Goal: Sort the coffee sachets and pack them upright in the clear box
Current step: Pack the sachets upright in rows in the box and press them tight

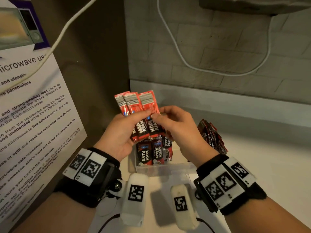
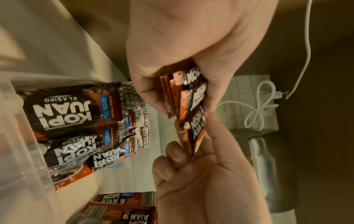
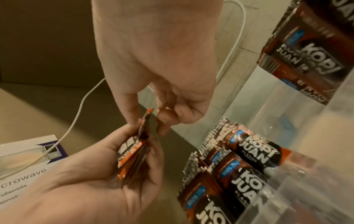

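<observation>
My left hand (image 1: 134,125) grips a fan of three red-and-black Kopi Juan sachets (image 1: 134,101), barcode ends up, above the clear box (image 1: 161,169). My right hand (image 1: 157,117) pinches the rightmost sachet of the fan between thumb and forefinger. Several sachets (image 1: 151,153) stand upright in the box's left part. In the left wrist view the left hand (image 2: 166,84) clasps the held sachets (image 2: 193,98), with the right hand (image 2: 191,151) just below. The right wrist view shows the right hand (image 3: 149,119) on the held sachets' (image 3: 132,151) top edge.
A loose pile of sachets (image 1: 212,137) lies on the white counter, right of the box. A microwave notice (image 1: 33,115) leans at the left. A white cable (image 1: 185,63) hangs on the brick wall behind. The box's right part shows no sachets.
</observation>
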